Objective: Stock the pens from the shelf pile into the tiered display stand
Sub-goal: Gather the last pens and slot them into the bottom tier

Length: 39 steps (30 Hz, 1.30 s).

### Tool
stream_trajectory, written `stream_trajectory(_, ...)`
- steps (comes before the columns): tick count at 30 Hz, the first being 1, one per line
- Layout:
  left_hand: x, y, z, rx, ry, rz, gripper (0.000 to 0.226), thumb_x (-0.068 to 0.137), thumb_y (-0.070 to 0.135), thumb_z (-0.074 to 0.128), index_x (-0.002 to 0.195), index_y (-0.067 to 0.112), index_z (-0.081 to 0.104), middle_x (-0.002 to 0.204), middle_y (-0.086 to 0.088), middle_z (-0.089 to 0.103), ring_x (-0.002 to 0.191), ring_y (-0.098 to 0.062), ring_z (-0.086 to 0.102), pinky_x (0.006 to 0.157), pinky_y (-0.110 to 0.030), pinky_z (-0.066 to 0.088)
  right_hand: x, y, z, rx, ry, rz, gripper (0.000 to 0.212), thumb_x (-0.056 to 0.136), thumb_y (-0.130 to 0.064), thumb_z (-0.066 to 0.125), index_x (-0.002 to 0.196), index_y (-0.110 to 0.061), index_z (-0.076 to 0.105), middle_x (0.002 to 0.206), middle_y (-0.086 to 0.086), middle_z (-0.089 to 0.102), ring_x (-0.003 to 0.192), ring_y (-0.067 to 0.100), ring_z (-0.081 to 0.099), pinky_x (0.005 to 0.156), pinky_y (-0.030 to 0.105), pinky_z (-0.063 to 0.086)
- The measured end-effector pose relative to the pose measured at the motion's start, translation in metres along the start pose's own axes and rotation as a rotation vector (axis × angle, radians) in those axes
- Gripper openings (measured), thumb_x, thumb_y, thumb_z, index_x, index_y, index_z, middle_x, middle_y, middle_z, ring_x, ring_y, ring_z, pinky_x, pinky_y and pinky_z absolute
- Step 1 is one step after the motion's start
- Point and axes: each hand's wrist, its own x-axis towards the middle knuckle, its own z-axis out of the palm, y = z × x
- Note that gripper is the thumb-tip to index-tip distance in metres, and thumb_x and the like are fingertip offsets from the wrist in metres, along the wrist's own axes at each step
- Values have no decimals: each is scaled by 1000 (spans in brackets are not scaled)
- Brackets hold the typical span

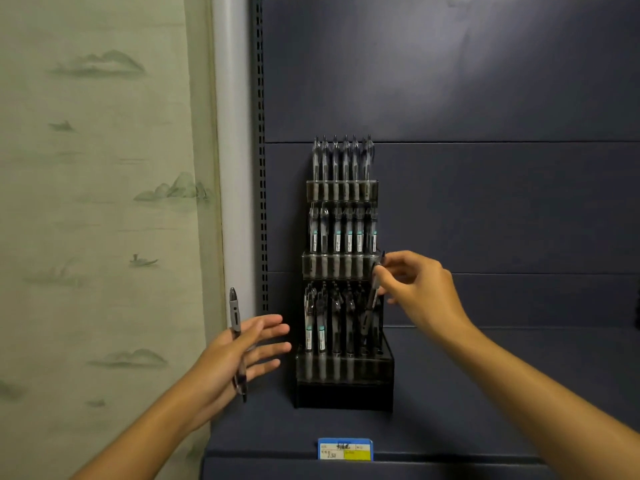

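A black three-tier display stand point(344, 393) stands on the dark blue shelf, with several pens upright in each tier. My right hand point(415, 289) pinches a dark pen point(373, 296) by its upper part, tilted, with its tip down among the pens at the right end of the lowest tier. My left hand point(242, 351) is left of the stand, fingers spread, with a grey-black pen point(236, 327) held upright against the palm by the thumb. The shelf pile of pens is out of view.
The dark blue shelf point(485, 393) carries a blue and yellow price label point(345, 449) on its front edge. A perforated upright post point(260, 168) and a pale painted wall panel point(104, 202) lie to the left.
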Motion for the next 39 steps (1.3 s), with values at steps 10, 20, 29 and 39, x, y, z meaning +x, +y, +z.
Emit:
stream_trajectory(10,-1,3,9,-18,-3,16,30,101,22,44,114,7,66,106,-10,76,87,-22,75,77,-33,60,-9,20,20,-94,-93,4,14,90,-29,71,100,-19,70,81,-8,73,69,1,71,75,22,59)
stream_trajectory(20,4,6,15,-105,-40,33,31,93,25,50,111,8,68,105,-11,76,86,-22,75,75,-33,61,-18,36,24,-174,-150,42,23,87,-36,73,103,-19,71,82,-9,72,59,1,69,60,14,54)
stream_trajectory(29,12,37,31,-157,-119,135,29,96,26,47,110,10,67,101,-6,76,86,-20,75,76,-32,62,-30,-24,25,-3,-162,-40,21,86,-40,73,82,-20,66,74,-1,71,57,8,69,60,19,53)
stream_trajectory(39,7,49,80,-97,-218,206,31,101,27,43,111,11,67,107,-7,75,102,-22,72,83,-30,60,-53,-29,60,61,-314,-98,19,85,-37,76,99,-27,67,85,-9,70,75,-4,66,75,17,54)
